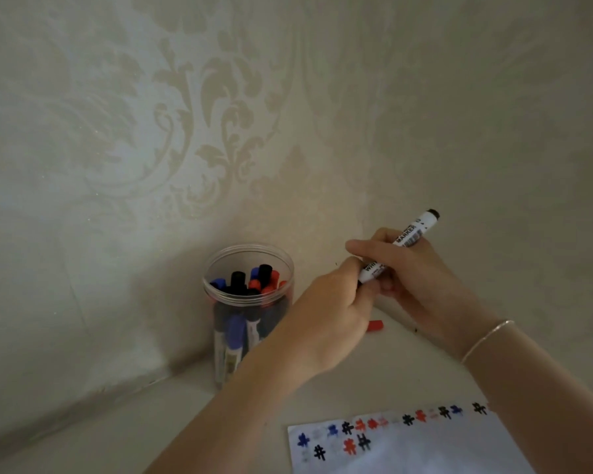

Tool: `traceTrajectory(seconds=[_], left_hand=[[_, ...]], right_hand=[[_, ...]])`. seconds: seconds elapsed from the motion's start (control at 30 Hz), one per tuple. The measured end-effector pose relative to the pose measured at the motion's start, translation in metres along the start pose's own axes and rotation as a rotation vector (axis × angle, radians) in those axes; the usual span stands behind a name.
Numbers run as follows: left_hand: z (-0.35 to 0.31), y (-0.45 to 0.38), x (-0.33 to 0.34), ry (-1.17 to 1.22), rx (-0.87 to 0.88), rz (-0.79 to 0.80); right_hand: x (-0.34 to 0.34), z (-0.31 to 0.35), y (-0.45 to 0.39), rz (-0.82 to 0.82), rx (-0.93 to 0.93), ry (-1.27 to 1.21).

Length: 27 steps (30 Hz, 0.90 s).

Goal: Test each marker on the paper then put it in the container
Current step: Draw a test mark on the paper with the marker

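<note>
- Your right hand grips a white marker around its barrel, fingers curled over it; the marker tilts, its dark rear end up and to the right, its lower end pointing down-left into your other hand
- Your left hand meets that lower end, fingers curled around it; whether they pinch a cap or the bare tip you cannot tell, since the hand hides it
- The two hands are together above the table, over its far part, close to the wall
- The clear round container stands at the table's far edge against the patterned wall, just left of your left hand; it is open at the top and holds many markers upright, with black, blue and red caps showing at the rim
- A small red piece, possibly a cap, lies on the table below your hands; most of it is hidden behind the left hand
- The white paper lies at the table's near right corner, partly under your right forearm; along its far edge run rows of small test marks in blue, black and red, some faint
- A thin bracelet sits on your right wrist
</note>
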State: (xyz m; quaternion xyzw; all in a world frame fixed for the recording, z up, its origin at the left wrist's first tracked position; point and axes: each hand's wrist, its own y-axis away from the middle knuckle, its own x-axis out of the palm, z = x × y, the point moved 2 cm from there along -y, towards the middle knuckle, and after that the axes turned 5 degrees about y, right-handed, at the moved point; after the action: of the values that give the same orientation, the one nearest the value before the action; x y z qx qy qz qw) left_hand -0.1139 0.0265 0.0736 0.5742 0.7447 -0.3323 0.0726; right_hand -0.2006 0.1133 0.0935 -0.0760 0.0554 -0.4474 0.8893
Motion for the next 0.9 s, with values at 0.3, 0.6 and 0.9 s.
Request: traceTrajectory(seconds=[0.3, 0.6, 0.9], left_hand=[[-0.003, 0.003, -0.001, 0.297, 0.115, 0.032], [0.023, 0.007, 0.014, -0.037, -0.226, 0.278], [0.084, 0.055, 0.063, -0.552, -0.168, 0.184]], right_hand=[[-0.005, 0.025, 0.005, 0.199, -0.117, 0.151], [-0.051, 0.014, 0.027, -0.537, -0.191, 0.042], [-0.029, -0.095, 0.083, -0.313, 0.220, 0.145]])
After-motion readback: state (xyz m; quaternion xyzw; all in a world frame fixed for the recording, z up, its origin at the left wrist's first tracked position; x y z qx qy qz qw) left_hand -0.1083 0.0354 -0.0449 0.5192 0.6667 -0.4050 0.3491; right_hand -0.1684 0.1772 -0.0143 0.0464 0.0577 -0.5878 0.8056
